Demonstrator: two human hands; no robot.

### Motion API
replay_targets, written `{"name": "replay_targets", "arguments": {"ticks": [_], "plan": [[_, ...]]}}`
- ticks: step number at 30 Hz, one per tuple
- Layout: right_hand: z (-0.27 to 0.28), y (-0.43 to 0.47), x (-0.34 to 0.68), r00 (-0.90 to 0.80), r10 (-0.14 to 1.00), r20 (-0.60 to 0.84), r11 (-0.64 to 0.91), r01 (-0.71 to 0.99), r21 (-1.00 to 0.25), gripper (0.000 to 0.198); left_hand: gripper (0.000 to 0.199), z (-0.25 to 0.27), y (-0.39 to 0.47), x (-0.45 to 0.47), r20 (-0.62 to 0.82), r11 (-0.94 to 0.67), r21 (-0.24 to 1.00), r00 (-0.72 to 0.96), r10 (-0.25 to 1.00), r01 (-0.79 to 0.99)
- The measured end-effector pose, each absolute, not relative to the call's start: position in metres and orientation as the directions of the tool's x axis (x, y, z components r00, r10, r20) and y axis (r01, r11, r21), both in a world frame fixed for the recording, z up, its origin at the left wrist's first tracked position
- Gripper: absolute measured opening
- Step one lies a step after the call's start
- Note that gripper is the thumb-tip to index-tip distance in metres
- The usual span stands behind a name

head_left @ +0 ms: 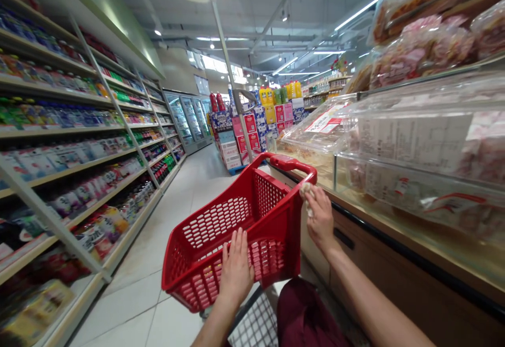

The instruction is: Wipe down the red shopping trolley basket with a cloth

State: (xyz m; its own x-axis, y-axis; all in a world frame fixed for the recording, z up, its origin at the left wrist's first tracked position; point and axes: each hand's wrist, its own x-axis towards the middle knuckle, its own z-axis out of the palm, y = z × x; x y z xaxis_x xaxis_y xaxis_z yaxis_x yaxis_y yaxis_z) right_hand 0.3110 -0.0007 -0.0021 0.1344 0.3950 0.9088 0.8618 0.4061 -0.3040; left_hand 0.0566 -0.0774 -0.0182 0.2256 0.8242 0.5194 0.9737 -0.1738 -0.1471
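So I've got a shopping cart (272, 220) right in front of me, glossy red plastic, with rows of little slots through the basket walls and a chunky rounded handle (290, 164) across the top at the back. The side near the handle is solid and pretty shiny. My right hand (320, 218) is pinching a pale, crumpled cloth (306, 195) against the corner where the handle meets the side. My left hand (237, 265) is laid out flat over the near side, fingers straight and close together, tips reaching past the top rim.

Room-wise, the right is tight: the handle end sits just beside the display counter (394, 247), with its long black edge strip (398, 255) running back toward me. My maroon-clad knee (305, 315) is close under the basket too. On the left there's a good strip of bare tile floor (138, 278) between the cart and the drink shelves (79, 131), and it runs on ahead past the stacked boxes (246, 136) toward the glass-door fridges (189, 118).
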Motion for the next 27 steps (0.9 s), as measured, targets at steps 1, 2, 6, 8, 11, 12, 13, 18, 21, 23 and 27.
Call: {"name": "replay_targets", "arguments": {"ticks": [1,2,6,8,11,12,13,18,21,23,27], "plan": [[0.016,0.007,0.313,0.161,0.384,0.909,0.376,0.872,-0.314,0.047,0.074,-0.019,-0.077,0.056,0.52,-0.176,-0.147,0.227,0.823,0.973],[0.031,0.012,0.312,0.174,0.397,0.901,0.344,0.882,-0.322,0.047,0.073,-0.019,-0.077,0.056,0.52,-0.177,-0.146,0.227,0.823,0.973],[0.044,0.013,0.295,-0.085,0.434,0.897,0.408,0.906,-0.111,0.047,0.072,-0.019,-0.074,0.054,0.525,-0.172,-0.133,0.216,0.823,0.976],[0.039,0.009,0.291,-0.294,0.417,0.86,0.506,0.861,0.049,0.046,0.072,-0.018,-0.073,0.053,0.525,-0.171,-0.124,0.211,0.825,0.977],[0.047,0.013,0.303,-0.201,0.464,0.863,0.404,0.915,-0.004,0.043,0.072,-0.018,-0.073,0.051,0.513,-0.172,-0.118,0.208,0.833,0.978],[0.053,0.016,0.308,-0.094,0.481,0.872,0.321,0.944,-0.075,0.041,0.072,-0.019,-0.074,0.051,0.508,-0.17,-0.118,0.206,0.836,0.978],[0.057,0.019,0.31,-0.017,0.489,0.872,0.258,0.958,-0.126,0.04,0.072,-0.019,-0.074,0.051,0.504,-0.166,-0.119,0.204,0.839,0.979],[0.052,0.01,0.284,-0.39,0.467,0.794,0.503,0.855,0.124,0.041,0.072,-0.02,-0.074,0.051,0.5,-0.154,-0.12,0.193,0.844,0.981],[0.052,0.003,0.273,-0.423,0.492,0.761,0.531,0.838,0.123,0.044,0.073,-0.02,-0.076,0.052,0.488,-0.15,-0.127,0.193,0.851,0.98],[0.057,0.004,0.274,-0.241,0.558,0.794,0.399,0.917,-0.003,0.044,0.074,-0.019,-0.077,0.053,0.479,-0.142,-0.123,0.185,0.858,0.982],[0.048,-0.002,0.264,-0.279,0.55,0.787,0.435,0.9,0.016,0.043,0.073,-0.018,-0.079,0.056,0.491,-0.135,-0.119,0.176,0.853,0.984]]}}
